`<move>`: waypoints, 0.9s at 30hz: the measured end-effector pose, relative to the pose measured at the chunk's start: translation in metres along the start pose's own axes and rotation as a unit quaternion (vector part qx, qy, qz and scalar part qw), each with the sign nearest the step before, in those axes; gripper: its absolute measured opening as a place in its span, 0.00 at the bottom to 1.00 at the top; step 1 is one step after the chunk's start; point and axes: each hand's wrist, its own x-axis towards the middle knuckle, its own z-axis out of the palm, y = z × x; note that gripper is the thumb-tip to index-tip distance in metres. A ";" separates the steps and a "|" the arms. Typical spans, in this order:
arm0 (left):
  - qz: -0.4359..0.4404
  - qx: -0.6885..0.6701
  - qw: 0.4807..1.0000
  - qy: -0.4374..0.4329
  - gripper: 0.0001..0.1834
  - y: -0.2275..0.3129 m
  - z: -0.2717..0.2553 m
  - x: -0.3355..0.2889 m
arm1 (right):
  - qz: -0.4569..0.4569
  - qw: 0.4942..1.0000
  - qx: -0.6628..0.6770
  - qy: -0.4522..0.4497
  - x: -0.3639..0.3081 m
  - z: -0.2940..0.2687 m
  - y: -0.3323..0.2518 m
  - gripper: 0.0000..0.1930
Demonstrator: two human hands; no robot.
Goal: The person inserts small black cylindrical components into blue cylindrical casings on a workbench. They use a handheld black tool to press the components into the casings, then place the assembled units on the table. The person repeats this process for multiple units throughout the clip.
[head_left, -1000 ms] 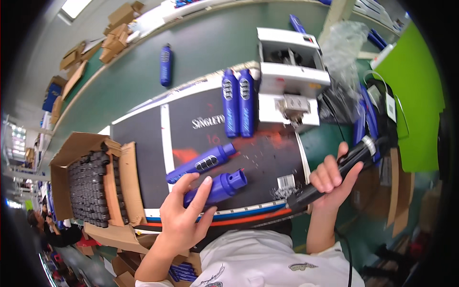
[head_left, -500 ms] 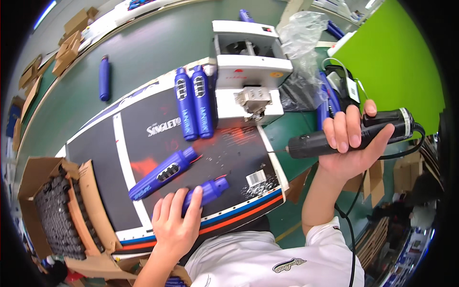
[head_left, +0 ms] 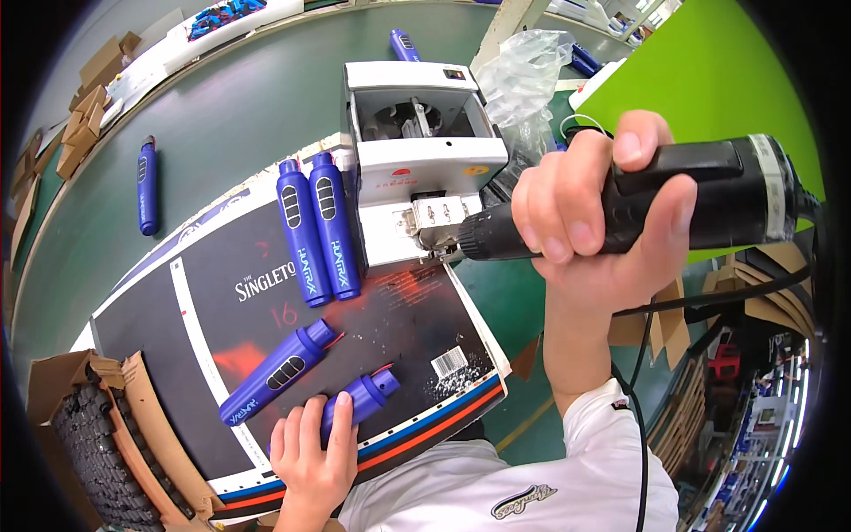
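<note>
Steadying a blue tube point(head_left: 365, 399) by the near edge of the table's black board point(head_left: 146, 306), apparently against rolling, the left hand point(head_left: 312, 457) lies over it, fingers slightly spread; any pinch cannot be told. The right hand point(head_left: 612, 248), fingers wrapped around a black power screwdriver point(head_left: 731, 213), seemingly for firm control, points it toward a white machine point(head_left: 434, 162) by the board's far right corner.

From here I see a way through over the black board point(head_left: 403, 332), between the white machine point(head_left: 430, 160) and the blue tube point(head_left: 365, 397) under the left hand point(head_left: 315, 452). Two paired tubes point(head_left: 335, 232) close off the machine's left flank; a carton point(head_left: 161, 424) blocks the board's near-left corner. The black screwdriver point(head_left: 731, 199) in the right hand point(head_left: 598, 213) obstructs its right.
</note>
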 end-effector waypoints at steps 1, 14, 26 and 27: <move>0.000 -0.001 1.000 -0.002 0.25 0.000 0.000 0.000 | 0.006 1.000 0.008 -0.023 0.004 0.000 0.000 0.18; 0.002 0.009 1.000 0.018 0.24 0.001 0.001 0.000 | 0.210 0.977 0.005 0.025 0.032 0.013 0.002 0.13; 0.002 0.037 0.998 0.046 0.26 -0.005 0.003 0.001 | 0.058 0.987 0.148 0.005 -0.039 0.072 -0.008 0.21; 0.001 0.036 0.998 0.044 0.26 -0.004 0.003 0.000 | 0.063 0.989 0.133 -0.004 -0.039 0.075 -0.009 0.21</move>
